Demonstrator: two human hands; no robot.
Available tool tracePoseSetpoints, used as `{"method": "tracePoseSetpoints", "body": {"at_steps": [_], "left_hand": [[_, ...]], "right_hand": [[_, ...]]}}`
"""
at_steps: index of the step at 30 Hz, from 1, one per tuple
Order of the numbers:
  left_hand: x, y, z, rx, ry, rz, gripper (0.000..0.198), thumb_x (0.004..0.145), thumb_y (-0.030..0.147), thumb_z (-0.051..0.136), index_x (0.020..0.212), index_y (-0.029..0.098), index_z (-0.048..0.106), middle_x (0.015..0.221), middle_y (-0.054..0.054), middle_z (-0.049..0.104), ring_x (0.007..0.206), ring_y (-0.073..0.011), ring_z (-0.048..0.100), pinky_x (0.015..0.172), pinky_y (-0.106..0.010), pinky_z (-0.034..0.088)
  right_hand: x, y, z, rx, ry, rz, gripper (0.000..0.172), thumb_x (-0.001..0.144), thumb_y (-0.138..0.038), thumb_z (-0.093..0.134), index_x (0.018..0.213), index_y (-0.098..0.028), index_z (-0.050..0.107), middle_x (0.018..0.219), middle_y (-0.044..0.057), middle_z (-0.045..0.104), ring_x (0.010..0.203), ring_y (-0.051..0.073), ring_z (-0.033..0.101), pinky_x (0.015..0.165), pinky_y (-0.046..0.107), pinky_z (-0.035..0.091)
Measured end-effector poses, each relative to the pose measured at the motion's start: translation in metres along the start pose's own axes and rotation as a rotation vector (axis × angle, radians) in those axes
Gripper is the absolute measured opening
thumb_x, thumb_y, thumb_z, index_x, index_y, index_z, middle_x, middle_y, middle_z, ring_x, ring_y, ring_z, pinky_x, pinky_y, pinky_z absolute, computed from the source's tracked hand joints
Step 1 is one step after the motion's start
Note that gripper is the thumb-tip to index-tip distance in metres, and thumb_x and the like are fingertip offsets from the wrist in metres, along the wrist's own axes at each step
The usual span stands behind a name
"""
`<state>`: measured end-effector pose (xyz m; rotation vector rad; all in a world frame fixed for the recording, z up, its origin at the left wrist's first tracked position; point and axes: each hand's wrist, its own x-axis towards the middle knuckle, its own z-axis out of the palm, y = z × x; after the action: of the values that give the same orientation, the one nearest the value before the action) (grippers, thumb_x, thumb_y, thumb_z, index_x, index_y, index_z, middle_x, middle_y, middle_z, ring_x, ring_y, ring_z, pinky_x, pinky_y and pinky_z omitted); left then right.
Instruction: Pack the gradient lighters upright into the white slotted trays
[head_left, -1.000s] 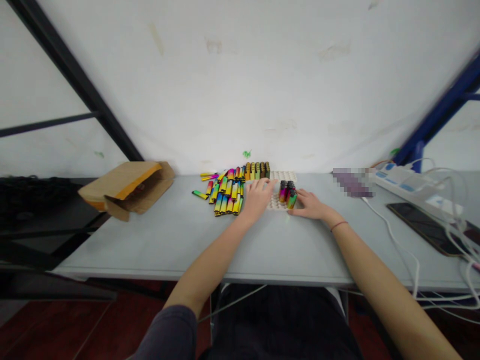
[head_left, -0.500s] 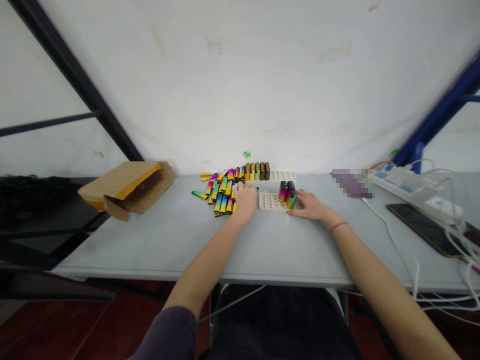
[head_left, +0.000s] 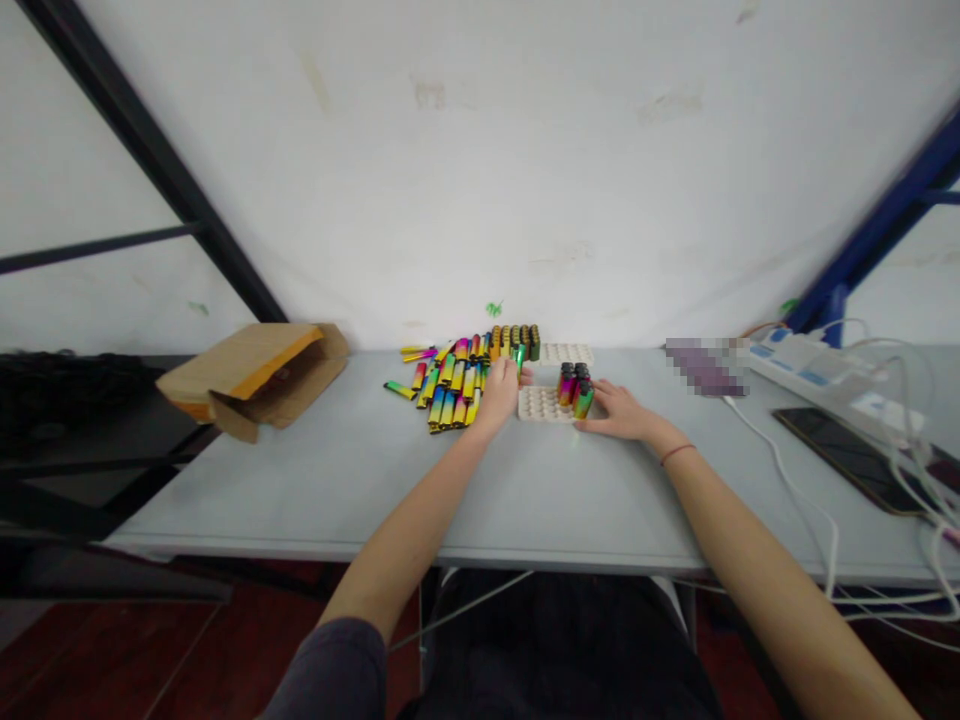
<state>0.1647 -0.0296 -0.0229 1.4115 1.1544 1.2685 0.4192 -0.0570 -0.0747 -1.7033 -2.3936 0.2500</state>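
My left hand is closed on a green lighter, held upright just left of a pale moulded tray. Several shiny multicoloured lighters stand in the right part of that tray, with bare pockets to their left. Against the tray's right end rests my right hand, its thumb and fingers spread beside the standing lighters. To the left, a loose pile of rainbow-coloured lighters lies on the table, partly hidden behind my left hand.
A second tray stands by the wall, its left part filled with upright lighters. An open cardboard box lies at left. On the right are a phone, a power strip, white cables and a blurred purple object.
My left hand has moved slightly up and right from the pile, with a green lighter now showing upright in its fingers. My right hand has stayed in place.
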Motion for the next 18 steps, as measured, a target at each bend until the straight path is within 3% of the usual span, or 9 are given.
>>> {"method": "tracePoseSetpoints", "body": {"at_steps": [5, 10, 13, 18], "left_hand": [[-0.011, 0.006, 0.010, -0.407, -0.010, -0.129, 0.014, 0.100, 0.023, 0.045, 0.090, 0.020, 0.055, 0.062, 0.006, 0.049, 0.046, -0.0088, 0.043, 0.048, -0.020, 0.032], [-0.025, 0.014, 0.017, -0.542, -0.094, -0.166, 0.018, 0.097, 0.038, 0.064, 0.098, 0.021, 0.057, 0.069, 0.005, 0.057, 0.052, -0.0082, 0.051, 0.056, -0.020, 0.042], [-0.030, 0.016, 0.020, -0.586, -0.120, -0.225, 0.021, 0.096, 0.040, 0.064, 0.093, 0.022, 0.053, 0.065, 0.007, 0.052, 0.047, -0.0071, 0.044, 0.053, -0.019, 0.042], [-0.031, 0.015, 0.022, -0.631, -0.138, -0.368, 0.043, 0.099, 0.056, 0.047, 0.073, 0.021, 0.048, 0.050, 0.008, 0.033, 0.039, -0.0075, 0.027, 0.040, -0.019, 0.026]], "right_hand": [[0.000, -0.001, -0.001, -0.003, -0.009, -0.012, 0.089, 0.088, -0.073, 0.061, 0.157, -0.017, 0.050, 0.164, 0.020, 0.046, 0.152, 0.041, 0.041, 0.124, 0.057, 0.033], [-0.001, -0.003, -0.002, 0.000, -0.013, 0.016, 0.089, 0.088, -0.072, 0.062, 0.157, -0.018, 0.049, 0.166, 0.019, 0.044, 0.154, 0.042, 0.038, 0.125, 0.058, 0.031], [-0.001, -0.003, -0.002, 0.012, -0.015, -0.002, 0.086, 0.089, -0.071, 0.062, 0.156, -0.019, 0.051, 0.166, 0.019, 0.044, 0.153, 0.042, 0.039, 0.123, 0.060, 0.032], [-0.001, -0.001, -0.003, 0.020, -0.018, -0.006, 0.083, 0.089, -0.069, 0.062, 0.156, -0.020, 0.051, 0.167, 0.018, 0.043, 0.153, 0.043, 0.038, 0.123, 0.060, 0.032]]}}
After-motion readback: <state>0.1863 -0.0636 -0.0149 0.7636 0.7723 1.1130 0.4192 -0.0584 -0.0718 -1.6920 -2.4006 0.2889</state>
